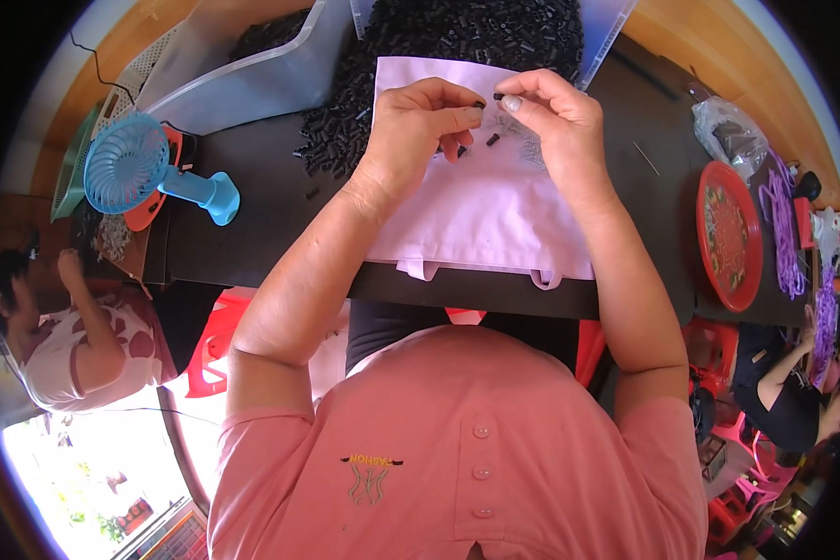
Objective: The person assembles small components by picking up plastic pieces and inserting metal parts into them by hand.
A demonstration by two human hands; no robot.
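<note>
Above a pale lilac cloth bag (476, 219) lying flat on the dark table, my two hands are raised close together. Thumb and forefinger of my left hand (401, 135) pinch a small black plastic piece (479, 105). Slightly apart from it, my right hand (569, 131) pinches another small black piece (498, 96). On the bag between the hands lies a loose black piece (493, 140), and a further one (462, 151) shows by my left fingers. A scatter of tiny silvery parts (532, 151) rests beside my right hand, partly hidden by it.
A heap of black pieces (336, 135) spills from a tipped bin at the back. Left stand a translucent bin (243, 93) and a blue handheld fan (196, 189). Right are a thin metal pin (646, 159), a red tray (703, 233) and purple cords (782, 229). People sit at both sides.
</note>
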